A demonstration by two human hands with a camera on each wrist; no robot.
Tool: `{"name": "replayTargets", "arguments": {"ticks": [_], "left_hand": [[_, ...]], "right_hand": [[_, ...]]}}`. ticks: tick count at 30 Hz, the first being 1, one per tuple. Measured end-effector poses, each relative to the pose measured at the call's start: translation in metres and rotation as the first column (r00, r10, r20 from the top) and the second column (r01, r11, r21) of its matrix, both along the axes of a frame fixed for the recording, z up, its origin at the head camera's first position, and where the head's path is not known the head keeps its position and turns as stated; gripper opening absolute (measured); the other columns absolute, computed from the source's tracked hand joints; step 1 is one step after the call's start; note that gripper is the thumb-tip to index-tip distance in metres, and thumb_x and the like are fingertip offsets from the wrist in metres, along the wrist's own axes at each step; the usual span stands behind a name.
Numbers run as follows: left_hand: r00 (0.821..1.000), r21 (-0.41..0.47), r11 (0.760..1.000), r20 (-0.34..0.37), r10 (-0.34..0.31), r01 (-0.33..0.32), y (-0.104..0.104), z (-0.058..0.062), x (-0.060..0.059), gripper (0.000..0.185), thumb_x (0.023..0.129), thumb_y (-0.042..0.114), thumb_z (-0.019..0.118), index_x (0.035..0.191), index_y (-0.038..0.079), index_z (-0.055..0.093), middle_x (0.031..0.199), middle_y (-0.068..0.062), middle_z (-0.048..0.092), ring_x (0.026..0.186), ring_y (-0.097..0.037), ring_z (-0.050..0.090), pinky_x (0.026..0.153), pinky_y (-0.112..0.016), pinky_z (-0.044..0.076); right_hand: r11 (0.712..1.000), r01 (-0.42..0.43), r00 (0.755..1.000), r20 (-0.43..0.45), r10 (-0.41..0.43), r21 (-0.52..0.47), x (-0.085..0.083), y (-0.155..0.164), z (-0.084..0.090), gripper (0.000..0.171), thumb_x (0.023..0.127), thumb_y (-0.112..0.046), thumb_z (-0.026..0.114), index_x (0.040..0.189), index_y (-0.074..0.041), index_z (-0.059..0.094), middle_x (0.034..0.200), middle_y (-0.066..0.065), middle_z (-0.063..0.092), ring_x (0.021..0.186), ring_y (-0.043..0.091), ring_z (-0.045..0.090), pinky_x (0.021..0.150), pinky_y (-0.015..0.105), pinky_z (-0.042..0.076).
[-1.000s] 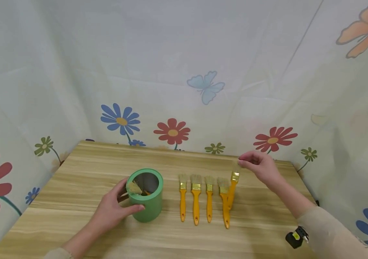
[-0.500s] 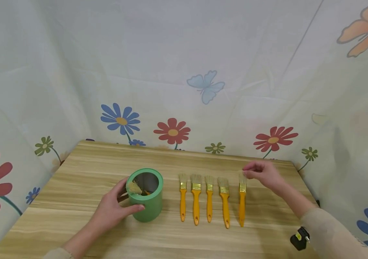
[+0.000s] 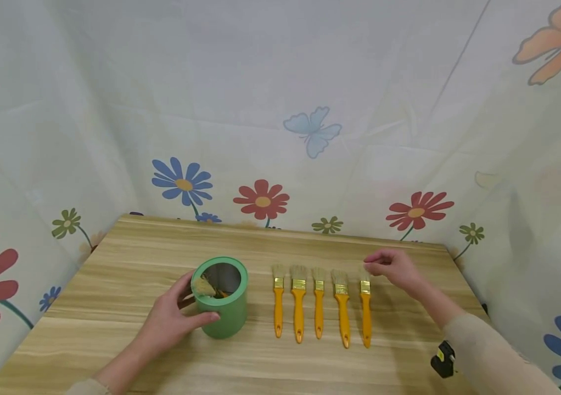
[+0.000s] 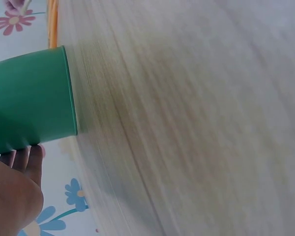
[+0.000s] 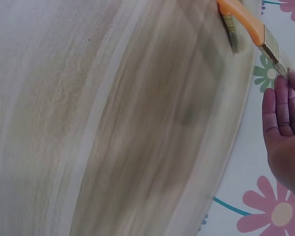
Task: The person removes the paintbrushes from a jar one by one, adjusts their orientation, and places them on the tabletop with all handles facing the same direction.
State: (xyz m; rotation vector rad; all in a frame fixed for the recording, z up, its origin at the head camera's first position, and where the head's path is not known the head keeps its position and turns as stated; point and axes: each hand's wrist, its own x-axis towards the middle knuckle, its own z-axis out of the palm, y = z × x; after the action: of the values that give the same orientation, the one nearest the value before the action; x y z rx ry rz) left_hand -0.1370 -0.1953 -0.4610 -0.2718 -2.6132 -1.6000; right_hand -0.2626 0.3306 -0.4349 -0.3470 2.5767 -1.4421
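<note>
The rightmost brush lies flat on the tabletop, last in a row of five, its bristles pinched by the right hand, while the left hand grips the green cup.

**My hand on the cup**

My left hand holds the green cup, fingertips showing past its edge. The cup stands on the blurred wooden table. Flowered cloth lies beyond, and an orange strip pokes past the cup.
</note>
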Motion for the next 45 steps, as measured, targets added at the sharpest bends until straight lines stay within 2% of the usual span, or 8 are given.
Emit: {"name": "replayTargets", "arguments": {"ticks": [6,16,22,27,36,45], "left_hand": [[1.000,0.006,1.000,-0.001,0.001,-0.001,0.000,0.001,0.000,0.098,0.080,0.038,0.097,0.160,0.021,0.045,0.151,-0.009,0.061,0.140,-0.034,0.058,0.109,-0.055,0.056],[1.000,0.008,1.000,0.004,0.006,-0.006,0.001,0.003,0.001,0.098,0.079,0.038,0.097,0.160,0.020,0.046,0.152,-0.009,0.060,0.140,-0.034,0.057,0.110,-0.054,0.056],[1.000,0.009,1.000,-0.012,-0.003,0.003,0.002,0.004,0.002,0.097,0.080,0.037,0.097,0.160,0.019,0.046,0.151,-0.010,0.061,0.139,-0.035,0.058,0.109,-0.053,0.057],[1.000,0.007,1.000,-0.005,-0.001,0.001,0.002,0.005,0.002,0.097,0.080,0.038,0.097,0.160,0.019,0.046,0.151,-0.010,0.061,0.139,-0.034,0.058,0.109,-0.053,0.057],[1.000,0.012,1.000,-0.011,-0.001,0.002,0.002,0.005,0.004,0.095,0.081,0.035,0.097,0.160,0.019,0.046,0.150,-0.012,0.062,0.139,-0.036,0.058,0.109,-0.055,0.056],[1.000,0.014,1.000,-0.010,0.003,-0.003,0.003,0.006,0.005,0.096,0.080,0.035,0.097,0.160,0.019,0.046,0.151,-0.011,0.061,0.139,-0.035,0.059,0.109,-0.054,0.057]], "right_hand": [[0.999,0.008,1.000,-0.018,-0.007,0.051,-0.006,-0.005,-0.012,0.024,0.103,-0.008,0.072,0.118,0.010,0.071,0.100,0.015,0.076,0.090,0.038,0.070,0.078,0.044,0.066],[0.983,0.042,0.999,-0.041,-0.036,0.177,-0.012,-0.009,-0.023,0.013,0.101,-0.009,0.075,0.110,0.001,0.076,0.095,0.007,0.076,0.082,0.021,0.066,0.071,0.036,0.062],[0.977,0.060,0.998,-0.037,-0.053,0.205,-0.016,-0.008,-0.031,0.011,0.100,-0.009,0.076,0.109,-0.001,0.077,0.095,0.006,0.076,0.081,0.018,0.066,0.069,0.026,0.060],[0.978,0.062,0.997,-0.054,-0.052,0.200,-0.016,-0.008,-0.033,0.011,0.099,-0.007,0.076,0.107,0.000,0.077,0.093,0.007,0.076,0.080,0.019,0.066,0.067,0.025,0.060],[0.968,0.081,0.995,-0.078,-0.065,0.236,-0.016,-0.010,-0.036,0.012,0.099,-0.008,0.077,0.108,0.000,0.077,0.095,0.006,0.077,0.082,0.017,0.066,0.070,0.025,0.059],[0.951,0.105,0.994,-0.072,-0.088,0.291,-0.014,-0.011,-0.030,0.021,0.101,-0.017,0.077,0.113,0.000,0.076,0.102,0.009,0.077,0.089,0.021,0.068,0.078,0.033,0.061]]}}
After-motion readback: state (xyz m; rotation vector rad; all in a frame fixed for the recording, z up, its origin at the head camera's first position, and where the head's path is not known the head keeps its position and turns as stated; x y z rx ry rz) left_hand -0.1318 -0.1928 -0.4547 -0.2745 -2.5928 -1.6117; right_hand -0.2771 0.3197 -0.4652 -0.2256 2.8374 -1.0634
